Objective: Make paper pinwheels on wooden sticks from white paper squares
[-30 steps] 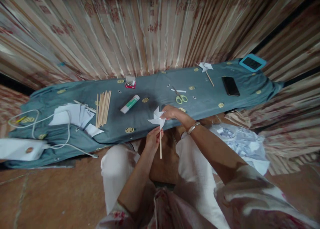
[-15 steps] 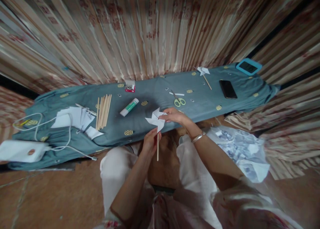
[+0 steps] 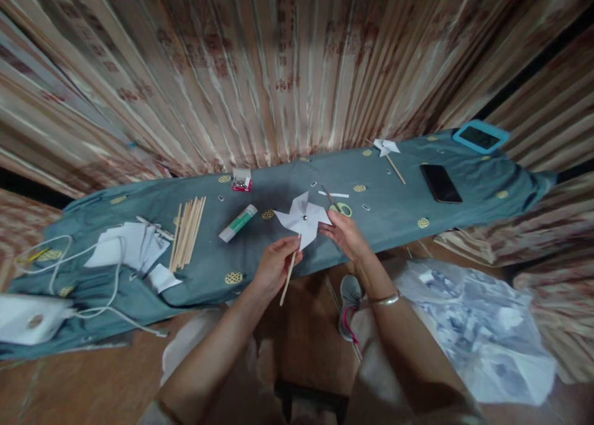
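A white paper pinwheel (image 3: 297, 213) with a metal pin at its centre is held up over the front edge of the cloth-covered surface. My left hand (image 3: 273, 267) is closed around its wooden stick (image 3: 286, 284), just under the blades. On the other side, my right hand (image 3: 348, 236) has the tip of the right blade between thumb and fingers. Behind that hand lie scissors (image 3: 342, 209) with light green handles, partly hidden by it. A glue stick (image 3: 238, 223) with a green label lies to the left of the pinwheel.
Wooden sticks (image 3: 188, 234), white paper sheets (image 3: 127, 245), an open red box of pins (image 3: 242, 180) and a white power bank (image 3: 32, 318) with cable lie leftward. Another pinwheel (image 3: 386, 146), a phone (image 3: 440, 184) and a blue-framed device (image 3: 481, 137) lie right. A plastic bag of scraps (image 3: 482, 326) stands below.
My right hand has moved from the pinwheel's centre out to its right blade. The pinwheel is raised nearer to me, its stick now slanted. The view has shifted slightly.
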Demonstrator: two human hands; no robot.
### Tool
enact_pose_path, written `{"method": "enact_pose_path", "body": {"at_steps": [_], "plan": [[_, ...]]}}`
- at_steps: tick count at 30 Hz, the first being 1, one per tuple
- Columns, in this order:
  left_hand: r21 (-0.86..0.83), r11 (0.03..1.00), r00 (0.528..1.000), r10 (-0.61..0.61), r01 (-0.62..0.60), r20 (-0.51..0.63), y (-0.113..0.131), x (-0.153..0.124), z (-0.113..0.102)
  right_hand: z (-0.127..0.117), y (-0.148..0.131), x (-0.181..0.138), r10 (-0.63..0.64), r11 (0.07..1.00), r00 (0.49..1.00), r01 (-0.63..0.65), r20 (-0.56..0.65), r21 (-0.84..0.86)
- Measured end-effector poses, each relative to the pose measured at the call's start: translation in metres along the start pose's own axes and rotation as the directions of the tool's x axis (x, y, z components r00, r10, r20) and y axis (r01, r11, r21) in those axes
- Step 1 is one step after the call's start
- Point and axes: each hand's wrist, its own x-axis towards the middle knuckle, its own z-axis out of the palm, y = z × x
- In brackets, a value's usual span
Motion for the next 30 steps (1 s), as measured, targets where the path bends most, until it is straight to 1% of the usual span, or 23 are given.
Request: {"method": "enact_pose_path", "body": {"at_steps": [2,4,6,10,15,19,22,26,28,30], "plan": [[0.010,1.000,1.000,-0.011,0.011,0.007,0.002,0.008,0.002,0.000,0.000,0.003,-0.019,0.999,1.000,0.019,0.000,0.044],[0.020,1.000,1.000,-0.019,0.018,0.008,0.002,0.014,0.001,0.000,-0.006,0.005,-0.055,0.998,0.998,0.054,0.031,0.014],[0.040,0.999,1.000,-0.023,0.023,0.014,0.000,0.019,-0.001,0.001,-0.014,0.007,-0.054,0.998,0.997,0.055,0.046,-0.013],[0.073,0.997,1.000,-0.005,0.003,0.026,-0.002,0.026,-0.010,0.001,-0.025,0.009,-0.065,0.998,0.998,0.065,0.015,-0.012],[0.090,0.996,0.998,0.018,-0.024,0.062,0.001,0.031,-0.017,0.002,-0.025,0.013,-0.100,0.995,0.995,0.100,-0.003,0.009],[0.125,0.992,0.998,-0.006,-0.001,0.056,0.005,0.029,-0.019,0.002,-0.025,0.015,-0.126,0.992,0.992,0.126,0.003,-0.029],[0.132,0.991,0.999,-0.013,0.008,0.040,0.006,0.028,-0.020,0.001,-0.027,0.012,-0.117,0.992,0.993,0.117,0.008,-0.053],[0.146,0.989,1.000,0.002,-0.006,0.026,0.005,0.031,-0.022,-0.001,-0.028,0.010,-0.091,0.995,0.996,0.091,0.022,-0.030],[0.162,0.987,0.999,0.008,-0.016,0.047,0.004,0.032,-0.022,-0.003,-0.027,0.012,-0.079,0.996,0.997,0.080,0.017,-0.037],[0.189,0.981,0.995,0.025,-0.043,0.098,0.002,0.032,-0.022,-0.004,-0.026,0.016,-0.081,0.995,0.997,0.080,-0.010,-0.057]]}}
